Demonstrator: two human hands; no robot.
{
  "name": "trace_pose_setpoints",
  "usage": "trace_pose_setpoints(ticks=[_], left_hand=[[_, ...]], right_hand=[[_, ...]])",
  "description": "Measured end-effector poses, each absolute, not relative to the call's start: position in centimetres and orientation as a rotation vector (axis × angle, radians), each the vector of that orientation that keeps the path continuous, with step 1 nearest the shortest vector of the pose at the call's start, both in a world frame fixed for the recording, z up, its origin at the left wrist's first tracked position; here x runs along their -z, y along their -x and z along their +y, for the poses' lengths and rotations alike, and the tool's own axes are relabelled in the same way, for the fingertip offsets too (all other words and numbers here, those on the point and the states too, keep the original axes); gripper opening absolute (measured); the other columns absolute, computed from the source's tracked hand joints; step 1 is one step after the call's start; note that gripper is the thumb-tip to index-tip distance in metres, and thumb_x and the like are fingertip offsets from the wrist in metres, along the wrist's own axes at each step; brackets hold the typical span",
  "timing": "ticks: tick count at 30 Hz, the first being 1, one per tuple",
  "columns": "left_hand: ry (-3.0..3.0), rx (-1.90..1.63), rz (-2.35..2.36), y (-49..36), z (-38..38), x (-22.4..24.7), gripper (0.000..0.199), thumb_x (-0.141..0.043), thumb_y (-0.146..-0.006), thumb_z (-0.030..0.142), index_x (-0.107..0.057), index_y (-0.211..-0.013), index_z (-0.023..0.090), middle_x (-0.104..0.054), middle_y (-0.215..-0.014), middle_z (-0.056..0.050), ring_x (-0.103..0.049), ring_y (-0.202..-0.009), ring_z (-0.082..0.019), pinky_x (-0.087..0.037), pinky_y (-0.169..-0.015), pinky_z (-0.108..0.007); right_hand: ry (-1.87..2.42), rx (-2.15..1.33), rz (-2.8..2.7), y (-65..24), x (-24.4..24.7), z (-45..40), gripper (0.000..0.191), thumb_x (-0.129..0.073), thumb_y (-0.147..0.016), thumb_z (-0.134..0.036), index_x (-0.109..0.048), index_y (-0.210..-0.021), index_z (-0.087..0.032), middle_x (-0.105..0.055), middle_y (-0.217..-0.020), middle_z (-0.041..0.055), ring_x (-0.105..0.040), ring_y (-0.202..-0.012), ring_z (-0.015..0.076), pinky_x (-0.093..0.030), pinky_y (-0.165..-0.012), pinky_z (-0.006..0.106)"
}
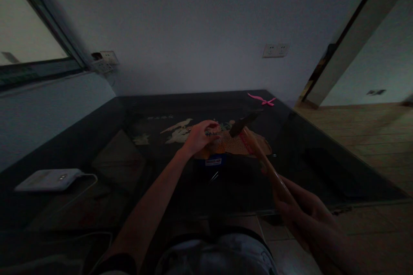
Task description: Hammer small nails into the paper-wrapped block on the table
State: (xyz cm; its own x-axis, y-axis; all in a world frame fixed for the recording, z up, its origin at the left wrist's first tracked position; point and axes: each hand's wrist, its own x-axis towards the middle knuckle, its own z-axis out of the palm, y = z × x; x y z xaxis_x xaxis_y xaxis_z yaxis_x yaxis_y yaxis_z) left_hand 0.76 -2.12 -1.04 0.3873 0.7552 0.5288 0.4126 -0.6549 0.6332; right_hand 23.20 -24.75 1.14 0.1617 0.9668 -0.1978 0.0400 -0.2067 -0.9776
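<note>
My right hand (300, 212) is wrapped round the wooden handle of a hammer (272, 172). Its dark head (245, 123) hangs over a flat tan piece (237, 142) with a dotted pattern and a red band, lying on the dark table. At the left end of that piece is my left hand (201, 134), thumb and fingers curled toward each other. What lies between those fingers is too dark to make out. A blue box (214, 160) with a pale label shows just below the tan piece. Thin shiny slivers (213, 176) are nearer me.
The glossy dark table (180, 202) carries a bird picture (177, 131). A white device with a cable (48, 179) is at the left. A pink ribbon (263, 99) lies at the back right. Wall sockets (275, 50) are behind. A dark flat object (332, 172) sits at the right.
</note>
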Motion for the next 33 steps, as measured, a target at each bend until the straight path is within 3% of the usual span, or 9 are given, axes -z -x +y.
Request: trace_pose_setpoints(ticks=[2, 5, 8, 13, 19, 29, 33], left_hand=[[-2.330, -1.255, 1.095, -0.3, -3.2, -0.4, 0.033, -0.066, -0.075, 0.031, -0.060, -0.105, 0.019, -0.064, -0.108, -0.007, -0.058, -0.101, -0.019, -0.044, -0.091, -0.033], [-2.369, -1.375, 1.218, 0.4, -6.3, -1.9, 0.022, -0.057, -0.082, 0.031, -0.062, -0.100, 0.019, -0.064, -0.102, -0.007, -0.058, -0.098, -0.019, -0.043, -0.091, -0.033], [-2.470, -1.152, 1.197, 0.5, -10.3, -1.4, 0.018, -0.052, -0.084, 0.032, -0.063, -0.094, 0.022, -0.066, -0.089, -0.005, -0.060, -0.085, -0.017, -0.045, -0.083, -0.029], [-2.588, -0.356, 1.187, -0.5, -14.0, 3.1, 0.017, -0.049, -0.086, 0.030, -0.063, -0.093, 0.023, -0.066, -0.089, -0.004, -0.061, -0.078, -0.016, -0.045, -0.070, -0.025], [-2.588, -0.193, 1.423, -0.9, -12.8, 6.0, 0.010, -0.056, -0.081, 0.026, -0.059, -0.090, 0.021, -0.064, -0.099, -0.004, -0.060, -0.089, -0.020, -0.046, -0.073, -0.028], [-2.600, 0.031, 1.473, -1.6, -12.8, 5.4, 0.014, -0.049, -0.085, 0.021, -0.061, -0.090, 0.016, -0.063, -0.100, -0.009, -0.062, -0.089, -0.020, -0.049, -0.076, -0.029], [-2.663, 0.076, 1.492, -2.0, -12.9, 5.3, 0.017, -0.044, -0.086, 0.019, -0.060, -0.090, 0.014, -0.063, -0.099, -0.010, -0.062, -0.089, -0.021, -0.050, -0.074, -0.030]], right_hand=[[1.476, -1.222, -0.960, -23.4, -0.4, -25.4, 0.056, -0.070, -0.069, -0.039, -0.060, -0.123, -0.025, -0.060, -0.068, 0.0028, -0.053, -0.048, 0.0125, -0.039, -0.034, 0.019], [1.433, -1.181, -0.888, -24.0, 0.9, -25.9, 0.052, -0.073, -0.067, -0.036, -0.065, -0.117, -0.024, -0.065, -0.080, 0.0065, -0.064, -0.071, 0.0207, -0.052, -0.052, 0.024], [1.404, -1.161, -0.777, -24.5, 2.6, -26.3, 0.055, -0.076, -0.064, -0.034, -0.064, -0.116, -0.021, -0.066, -0.086, 0.0066, -0.064, -0.070, 0.0188, -0.052, -0.053, 0.023], [1.281, -1.324, -0.625, -24.5, 4.1, -27.3, 0.072, -0.079, -0.060, -0.038, -0.056, -0.126, -0.023, -0.059, -0.068, 0.0006, -0.039, -0.034, 0.0044, -0.032, -0.029, 0.017], [1.083, -1.450, -0.599, -24.5, 4.2, -28.2, 0.077, -0.071, -0.065, -0.047, -0.043, -0.136, -0.036, -0.053, -0.064, 0.0005, -0.031, -0.031, 0.0062, -0.032, -0.027, 0.021], [0.536, -1.700, -0.411, -22.2, 5.5, -27.5, 0.039, -0.066, -0.073, -0.052, -0.058, -0.111, -0.052, -0.021, -0.052, -0.0098, -0.007, -0.039, 0.0021, -0.025, -0.037, 0.010], [0.456, -1.704, -0.470, -22.6, 7.1, -26.9, 0.028, -0.062, -0.079, -0.047, -0.061, -0.107, -0.046, -0.018, -0.050, -0.0111, -0.004, -0.036, 0.0005, -0.021, -0.033, 0.007]])
